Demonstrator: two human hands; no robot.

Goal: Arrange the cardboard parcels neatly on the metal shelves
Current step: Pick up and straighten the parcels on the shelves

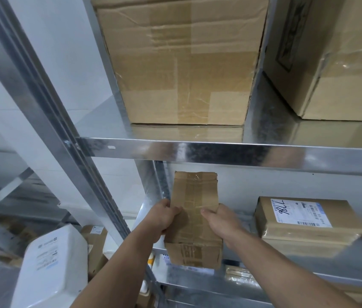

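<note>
Two bare forearms reach up from the bottom edge. The left hand and the right hand grip a narrow brown cardboard parcel sealed with clear tape. The fingers of each hand curl round one long side, with the thumbs on top. The parcel lies lengthwise at the left end of the middle galvanised metal shelf. Its far end is in under the upper metal shelf and its near end overhangs the front rim.

I judge the task well under way but not finished. A large taped cardboard box and a second big box wrapped in film already stand squarely on the upper shelf, apart from each other. A flat brown parcel with a white shipping label sits on the middle shelf to the right, apart from the held one. The held parcel has yet to be pushed fully in and squared up.

Whether its underside rests on the shelf or is carried by the hands cannot be told. Another parcel at the far right edge is cut off. The packages on the tier below are mostly hidden by the arms. At lower left, a white plastic container and the cartons behind it are blurred.
</note>
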